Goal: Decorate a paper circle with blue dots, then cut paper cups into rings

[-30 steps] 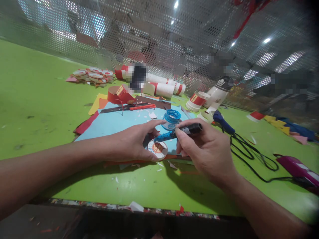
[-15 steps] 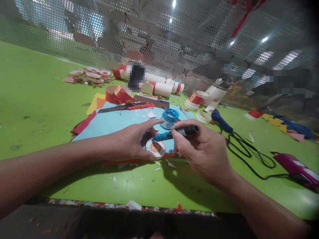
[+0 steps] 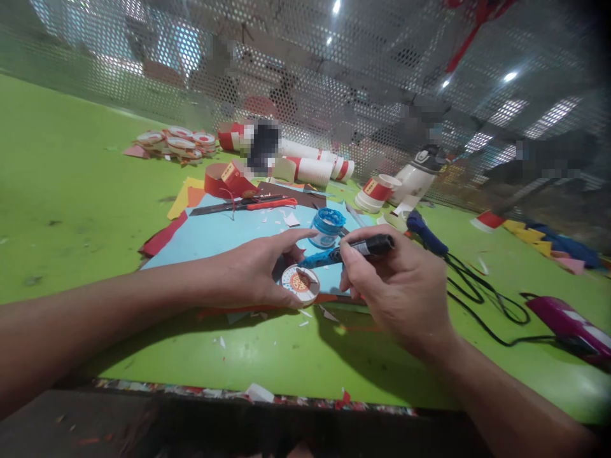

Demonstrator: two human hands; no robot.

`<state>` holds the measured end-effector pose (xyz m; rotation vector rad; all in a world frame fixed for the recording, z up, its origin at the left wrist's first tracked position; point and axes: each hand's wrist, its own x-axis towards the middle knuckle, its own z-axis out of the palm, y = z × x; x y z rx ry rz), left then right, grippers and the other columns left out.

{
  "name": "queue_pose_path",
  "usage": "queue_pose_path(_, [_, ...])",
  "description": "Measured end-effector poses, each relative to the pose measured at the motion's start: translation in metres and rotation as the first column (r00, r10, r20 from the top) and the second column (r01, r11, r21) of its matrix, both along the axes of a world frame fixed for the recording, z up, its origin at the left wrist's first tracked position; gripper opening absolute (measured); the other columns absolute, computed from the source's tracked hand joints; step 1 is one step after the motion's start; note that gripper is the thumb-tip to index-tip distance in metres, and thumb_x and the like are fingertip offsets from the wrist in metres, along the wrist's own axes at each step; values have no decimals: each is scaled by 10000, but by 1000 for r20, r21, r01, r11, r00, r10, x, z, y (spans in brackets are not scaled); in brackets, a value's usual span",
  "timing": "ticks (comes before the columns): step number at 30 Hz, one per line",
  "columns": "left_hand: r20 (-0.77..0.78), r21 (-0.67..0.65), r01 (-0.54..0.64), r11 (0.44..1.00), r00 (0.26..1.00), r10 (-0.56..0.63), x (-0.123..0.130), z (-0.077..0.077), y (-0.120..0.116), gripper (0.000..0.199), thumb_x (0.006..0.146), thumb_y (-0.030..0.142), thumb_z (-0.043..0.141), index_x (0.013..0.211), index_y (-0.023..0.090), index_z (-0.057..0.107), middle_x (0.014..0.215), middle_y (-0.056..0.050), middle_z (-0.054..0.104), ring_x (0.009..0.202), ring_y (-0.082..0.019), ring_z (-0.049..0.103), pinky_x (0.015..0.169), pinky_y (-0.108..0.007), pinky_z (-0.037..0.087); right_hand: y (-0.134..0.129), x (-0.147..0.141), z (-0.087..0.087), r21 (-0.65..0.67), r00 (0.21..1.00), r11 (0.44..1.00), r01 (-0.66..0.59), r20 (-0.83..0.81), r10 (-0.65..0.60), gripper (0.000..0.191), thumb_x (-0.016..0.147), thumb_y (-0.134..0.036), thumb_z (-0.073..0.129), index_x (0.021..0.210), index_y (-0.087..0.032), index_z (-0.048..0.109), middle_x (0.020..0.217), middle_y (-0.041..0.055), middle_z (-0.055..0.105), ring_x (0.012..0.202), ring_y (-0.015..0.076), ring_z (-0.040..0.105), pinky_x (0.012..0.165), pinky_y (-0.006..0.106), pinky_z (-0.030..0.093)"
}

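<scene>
My left hand (image 3: 260, 270) steadies a small round white disc (image 3: 292, 294) by its edge, thumb on the near side and fingers behind it. An orange pattern fills the disc's middle, with small blue marks around its left side. In my right hand (image 3: 391, 286) is a black marker (image 3: 370, 247), pinched between thumb and fingers. Its front end, smeared with blue, points at the disc's upper edge; I cannot tell whether it touches. Just beyond the hands stands an open jar of blue paint (image 3: 327, 236), its rim coated in blue.
Light-blue paper (image 3: 214, 235) lies under the work, with dark scissors or a blade and an orange-handled tool (image 3: 272, 203) on it. Behind are paper cups (image 3: 310, 170) and stacked discs (image 3: 179, 145). To the right are a blue-handled corded tool (image 3: 427, 234) and a magenta box (image 3: 568, 318).
My right hand has moved a little to the right, and the marker's blue end has shifted right along the disc's upper edge. My left hand keeps its hold on the disc.
</scene>
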<state>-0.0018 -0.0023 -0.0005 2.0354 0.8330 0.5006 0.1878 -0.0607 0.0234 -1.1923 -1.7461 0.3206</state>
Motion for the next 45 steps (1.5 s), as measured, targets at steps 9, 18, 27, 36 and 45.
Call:
queue_pose_path(9, [-23, 2, -25, 1000, 999, 25, 1, 2, -1, 984, 659, 243, 756, 1520, 222, 280, 940, -25, 651, 814, -202, 587, 732, -319, 465, 0, 0, -2, 0, 1000, 1000, -16, -2, 16, 56, 854, -208, 617, 843, -155, 601, 584, -60, 571, 393, 48, 496, 389, 190, 403])
queue_pose_path(18, [-31, 8, -27, 1000, 999, 27, 1, 2, -2, 973, 670, 248, 753, 1518, 225, 277, 974, -36, 646, 812, -199, 583, 721, -316, 466, 1, 0, -1, -4, 1000, 1000, -17, 15, 17, 42, 852, -197, 622, 833, -165, 602, 564, -70, 560, 396, 51, 495, 393, 190, 405])
queue_pose_path(27, [-30, 20, 3, 1000, 1000, -3, 0, 2, -1, 907, 710, 289, 728, 1503, 219, 295, 944, -32, 641, 795, -193, 577, 692, -301, 470, -1, 0, -2, -8, 999, 999, 38, 38, -38, 74, 853, -230, 622, 815, -172, 595, 584, -48, 577, 446, 75, 523, 427, 206, 425])
queue_pose_path(36, [-31, 22, -8, 1000, 999, 9, 1, 2, -2, 935, 689, 291, 739, 1509, 207, 296, 1023, -63, 653, 843, -217, 592, 735, -326, 470, -2, 0, -5, -13, 998, 998, 64, 0, -64, 104, 857, -260, 635, 812, -175, 596, 567, -43, 570, 450, 87, 520, 431, 216, 427])
queue_pose_path(45, [-45, 41, -5, 999, 999, 6, 1, 3, -2, 936, 700, 305, 751, 1512, 229, 291, 1032, -56, 638, 841, -204, 592, 737, -318, 468, -4, -1, 1, 10, 990, 992, 128, -62, -127, 140, 846, -293, 657, 772, -188, 601, 577, -27, 589, 464, 99, 527, 419, 222, 430])
